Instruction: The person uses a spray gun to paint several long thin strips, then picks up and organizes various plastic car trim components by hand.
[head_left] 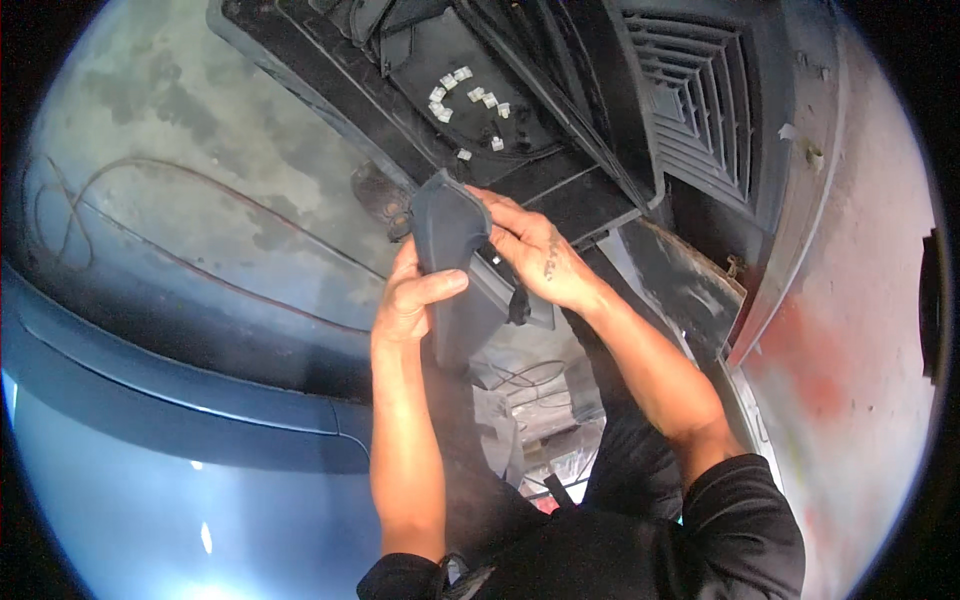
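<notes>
A dark grey, curved trim piece (450, 220) is held upright between my two hands. My left hand (412, 300) grips its left side, with the thumb across the face. My right hand (530, 255) has its fingers on the upper right side, partly hidden behind the piece. Just beyond it lies a large black plastic panel (550, 160) with a group of small white clips (437, 100) on it. A dark dangling piece (518, 305) shows below my right hand.
A blue car body (180, 480) fills the lower left. Cables (200, 175) loop on the stained floor (170, 100). At the right are a grey louvred grille (690, 100) and a paint-marked wall (840, 350).
</notes>
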